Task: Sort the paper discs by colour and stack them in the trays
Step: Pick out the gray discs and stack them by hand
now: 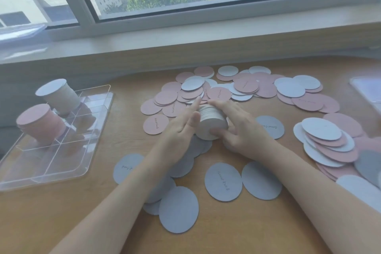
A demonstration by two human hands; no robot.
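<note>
Taking the clear plastic divided tray (90, 97) as the landmark, two finished stacks stood in its far-left compartments: a white stack (59, 97) behind and a pink stack (41, 123) in front, each a neat cylinder of paper discs.

Well to the right of the tray, on the wooden desk (61, 222), the left hand (181, 128) lay with fingers straight and flat against the side of a white disc stack (212, 121). Its thumb could not be made out clearly. The right hand (239, 130) cupped the opposite side, fingers and thumb curled round the pile, squaring its edges.

The stack looked light but loose, thin matte card likely to slide or fan apart, so I judged it best gripped around its sides with both hands.

Farther right, and beyond the hands, loose pink and white discs (243, 86) lay overlapping, some with small printed lettering. Grey-blue discs (222, 181) lay flat nearer the person, right of the tray.
</note>
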